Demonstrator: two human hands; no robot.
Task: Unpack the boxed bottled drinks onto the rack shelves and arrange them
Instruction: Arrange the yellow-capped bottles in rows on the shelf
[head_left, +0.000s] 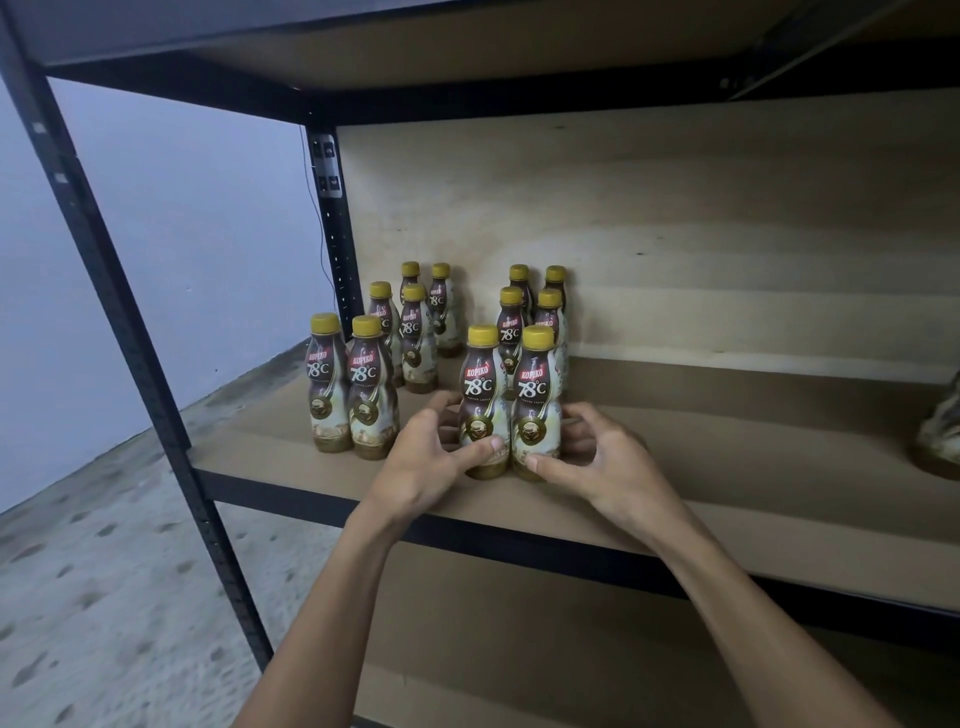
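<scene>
Brown plastic coffee bottles with yellow caps stand upright in paired rows on the brown fibreboard shelf of the black steel rack. The left hand curls round the left front bottle, thumb on its label. The right hand grips the right front bottle — the two bottles touch. Another six-bottle group stands at ten o'clock of the hands, and a blurred bottle at three o'clock.

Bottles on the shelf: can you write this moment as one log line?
left hand: grips front-pair left bottle | right hand: grips front-pair right bottle | bottles: upright, side by side on shelf
</scene>
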